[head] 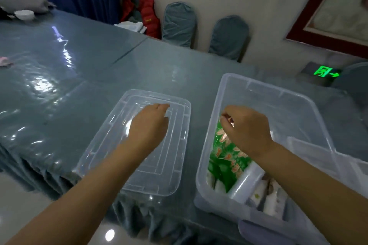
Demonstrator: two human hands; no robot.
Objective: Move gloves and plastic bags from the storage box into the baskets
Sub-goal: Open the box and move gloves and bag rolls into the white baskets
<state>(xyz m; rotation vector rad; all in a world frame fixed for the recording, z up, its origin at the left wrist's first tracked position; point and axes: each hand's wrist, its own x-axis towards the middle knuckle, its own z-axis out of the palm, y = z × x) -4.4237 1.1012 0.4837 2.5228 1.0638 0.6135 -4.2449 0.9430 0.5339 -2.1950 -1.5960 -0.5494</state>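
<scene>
Meeting-room setup: long table [79, 49] under a glossy grey-blue cover, covered chairs [179, 24] against the far wall, red jacket [139, 8] behind them.

Clear lid [111, 151] lies flat on the table, near the front edge. Storage box [258, 93] sits just right of it, open, front corner close to the table edge.

Left hand [148, 125] rests palm-down on the lid, fingers loosely curled, holding nothing.

Right hand [247, 129] is inside the box, thumb and fingertips pinched shut on the top edge of a green printed bag [227, 157]. Looks like a pack of plastic bags, but the print is too blurred to read. Bag stands against the box's left wall, lower end down among white rolled items [272, 203], possibly gloves, can't confirm. A clear tub or basket [247, 183] is wedged in the box next to it.

No basket set out on the table in this view, so the drop target isn't visible.

Judgement: early, first item just being picked.

Risks:
- Pinch is on a thin film edge only. Bag could slip or tear if the lower end is caught under the tub.
- Pulling a snagged bag could drag the tub or rolls up with it.
- Box is light and near the edge, left hand isn't steadying it. A hard tug could shift it toward the drop.
- Glossy cover gives little grip.
</scene>
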